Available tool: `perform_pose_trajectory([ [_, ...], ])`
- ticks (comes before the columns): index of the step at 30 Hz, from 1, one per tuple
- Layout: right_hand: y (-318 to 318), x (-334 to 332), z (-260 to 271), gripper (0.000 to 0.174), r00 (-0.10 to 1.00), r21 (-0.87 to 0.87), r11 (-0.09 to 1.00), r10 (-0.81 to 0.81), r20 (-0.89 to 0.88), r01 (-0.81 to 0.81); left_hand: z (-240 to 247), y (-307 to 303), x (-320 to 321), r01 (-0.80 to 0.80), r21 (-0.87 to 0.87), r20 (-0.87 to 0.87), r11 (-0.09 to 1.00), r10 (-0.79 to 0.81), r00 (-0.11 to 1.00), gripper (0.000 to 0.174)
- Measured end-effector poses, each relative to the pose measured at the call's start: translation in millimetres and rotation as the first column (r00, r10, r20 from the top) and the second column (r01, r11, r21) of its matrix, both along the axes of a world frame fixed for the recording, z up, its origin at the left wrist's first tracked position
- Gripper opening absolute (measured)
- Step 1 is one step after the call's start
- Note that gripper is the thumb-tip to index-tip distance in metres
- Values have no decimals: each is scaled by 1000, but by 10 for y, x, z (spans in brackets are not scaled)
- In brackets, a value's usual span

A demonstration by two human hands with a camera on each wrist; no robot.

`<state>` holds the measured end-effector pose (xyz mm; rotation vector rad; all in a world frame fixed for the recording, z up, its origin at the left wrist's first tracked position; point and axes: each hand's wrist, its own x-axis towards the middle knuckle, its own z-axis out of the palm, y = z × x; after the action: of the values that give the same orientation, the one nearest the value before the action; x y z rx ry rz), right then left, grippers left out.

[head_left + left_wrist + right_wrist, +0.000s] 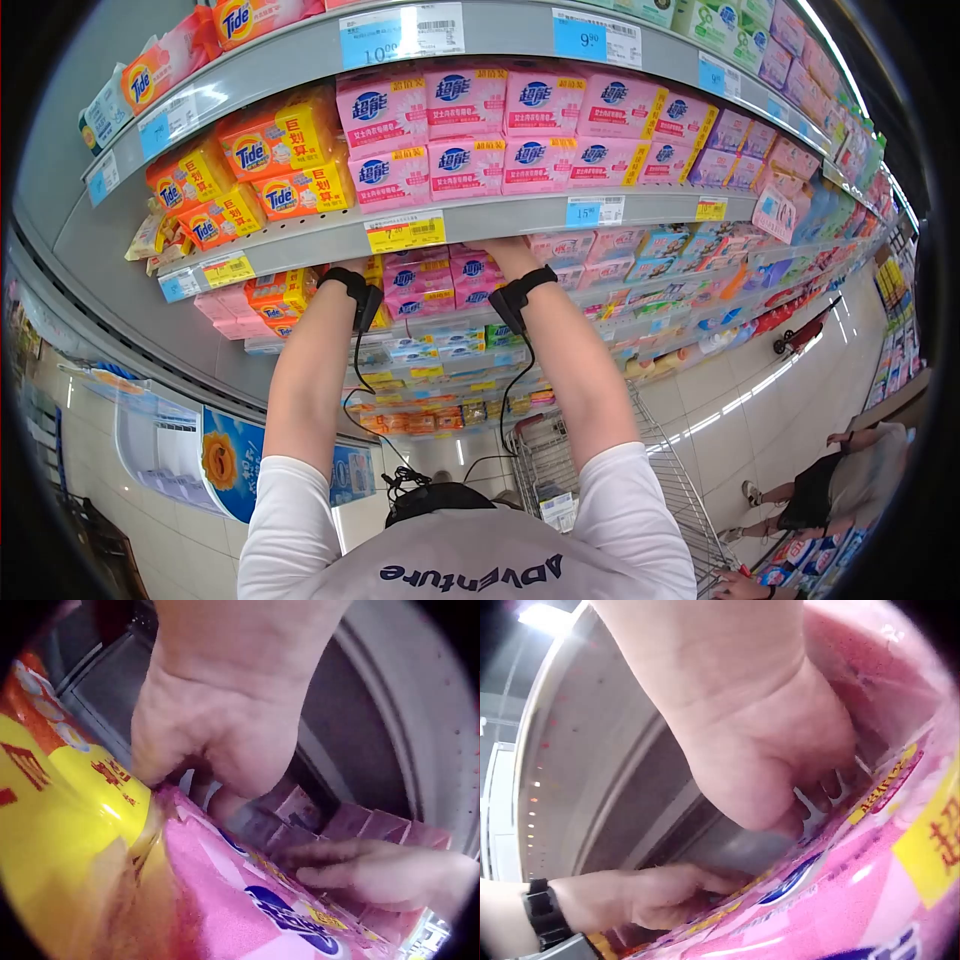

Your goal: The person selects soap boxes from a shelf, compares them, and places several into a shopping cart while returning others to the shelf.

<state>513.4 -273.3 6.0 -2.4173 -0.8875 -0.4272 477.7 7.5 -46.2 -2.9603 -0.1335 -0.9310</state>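
Note:
Both arms reach under a shelf edge to a lower row of pink soap packs (418,283). My left hand (225,727) comes over the top rear edge of a pink soap pack (225,892), beside a yellow-and-orange pack (67,802); its fingertips are partly hidden. In the right wrist view the left hand (667,896) shows fingers stretched along the pack tops. My right hand (765,757) bends down over the same row, fingertips at the top of a pink pack (840,877). The left wrist view shows the right hand (382,877) with nearly straight fingers over the packs.
Above the hands runs the shelf edge (560,218) with price tags. More pink packs (465,165) and orange Tide packs (275,145) fill the shelf over it. A shopping cart (640,470) stands below right; another person (840,480) is farther right.

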Motion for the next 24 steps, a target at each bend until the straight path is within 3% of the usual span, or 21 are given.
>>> perform_pose_trajectory([
  [3,-4,-106,10,39,1000,-77,997,0,4,0,-38,63,32,70,125,64,990,-78,995,39],
  [4,-87,-273,33,42,1000,-180,983,-19,22,23,-63,76,40,106,175,76,979,-121,990,39],
  [5,-200,-390,-16,48,997,-128,991,52,55,-45,-83,101,58,157,226,80,961,-179,981,39],
  [7,-642,-982,178,50,966,-83,963,249,-72,-255,-94,104,79,272,267,67,925,-299,952,39],
  [8,-880,-1276,212,49,923,-2,928,371,-103,-373,421,-284,-244,253,-32,-269,967,-253,930,46],
  [9,-1124,-1569,210,49,876,60,896,443,-188,-440,343,-299,-297,283,-306,-218,909,-356,909,50],
  [10,-1371,-1818,193,49,820,127,858,513,-254,-498,372,-308,-420,226,-219,-336,949,-291,896,52],
  [11,-1628,-2066,148,51,732,242,841,541,-414,-484,581,-556,-757,168,-406,-263,899,-291,920,53],
  [12,-1892,-2256,85,52,616,354,824,567,-547,-443,452,-431,-848,296,-471,-128,831,-397,909,54],
  [13,-2162,-2354,-54,52,627,361,842,540,-561,-401,707,-668,-1143,298,-451,-171,842,-409,896,54],
  [14,-2454,-2487,-281,53,650,320,891,454,-609,-323,654,-758,-1359,300,-526,-57,796,-385,921,50],
  [15,-2780,-2703,-546,54,659,274,934,356,-663,-228,607,-946,-1539,444,-682,148,582,-484,862,47],
  [17,-3510,-3137,-1221,56,704,76,983,-66,-707,168,583,-1310,-1972,417,-675,128,609,-460,879,44],
  [18,-3868,-3361,-1473,57,612,-26,909,-301,-732,416,351,-1259,-2099,389,-733,127,558,-450,884,41],
  [19,-4237,-3571,-1734,58,464,-138,770,-506,-728,623,125,-1194,-2202,390,-756,70,526,-527,847,38],
  [21,-5011,-4117,-2519,60,291,-94,438,-727,-622,894,-218,-1368,-2355,319,-804,-83,502,-626,775,32],
  [22,-5239,-4390,-2741,60,243,-115,396,-741,-626,911,-367,-1530,-2398,253,-819,-176,514,-647,742,29],
  [23,-5419,-4613,-2926,61,51,-172,234,-719,-693,957,-581,-1615,-2413,259,-824,-188,504,-674,715,29],
  [24,-5550,-4806,-3135,63,-128,-236,78,-656,-743,969,-836,-1655,-2408,146,-855,-306,497,-712,632,27],
])
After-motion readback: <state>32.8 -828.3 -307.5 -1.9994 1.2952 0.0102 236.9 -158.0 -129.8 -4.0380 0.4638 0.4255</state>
